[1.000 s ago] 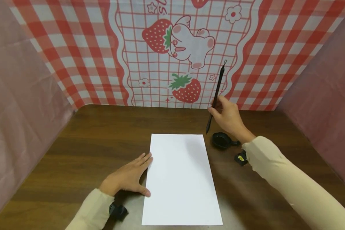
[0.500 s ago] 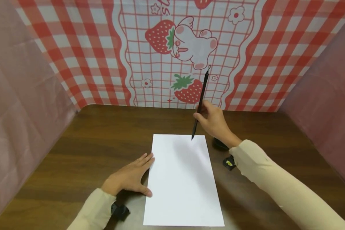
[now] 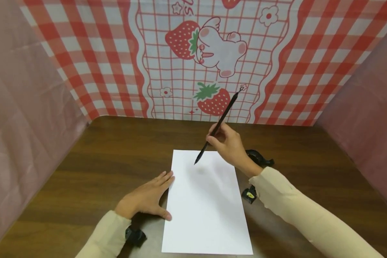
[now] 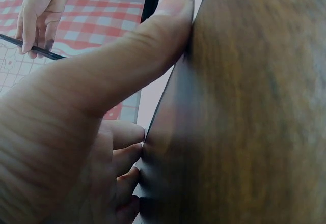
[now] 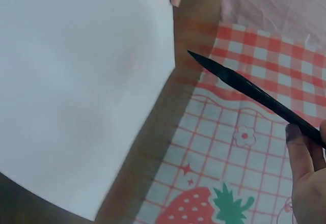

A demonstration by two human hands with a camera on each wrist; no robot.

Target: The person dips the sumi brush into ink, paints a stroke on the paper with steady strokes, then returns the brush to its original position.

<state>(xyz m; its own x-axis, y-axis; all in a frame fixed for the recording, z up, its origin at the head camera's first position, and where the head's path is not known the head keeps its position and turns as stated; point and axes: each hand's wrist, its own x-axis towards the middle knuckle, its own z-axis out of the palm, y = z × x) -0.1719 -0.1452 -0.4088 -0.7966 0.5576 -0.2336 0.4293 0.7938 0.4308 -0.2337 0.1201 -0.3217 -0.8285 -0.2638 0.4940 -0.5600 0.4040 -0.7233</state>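
My right hand [image 3: 231, 146] pinches a dark calligraphy brush [image 3: 225, 113] by the middle of its handle. The brush is tilted, with its pointed black tip low over the upper part of a white sheet of paper [image 3: 209, 215] and its hanging loop up to the right. In the right wrist view the brush tip [image 5: 206, 62] appears apart from the paper. My left hand [image 3: 145, 197] rests with spread fingers at the paper's left edge, thumb and fingertips touching it. In the left wrist view the left thumb [image 4: 147, 43] lies along that edge. The sheet shows no marks, only shadows.
Just right of the paper sits a small black dish [image 3: 259, 157] with a spout-like handle, partly hidden behind the right hand. The brown wooden table [image 3: 84, 172] ends at a red-checked strawberry cloth [image 3: 213, 100]. Pink fabric [image 3: 29, 89] hangs on both sides.
My right hand has carried the brush leftward and down, from beside the dish to above the paper's upper part. The brush now leans more. My left hand has stayed at the paper's edge.
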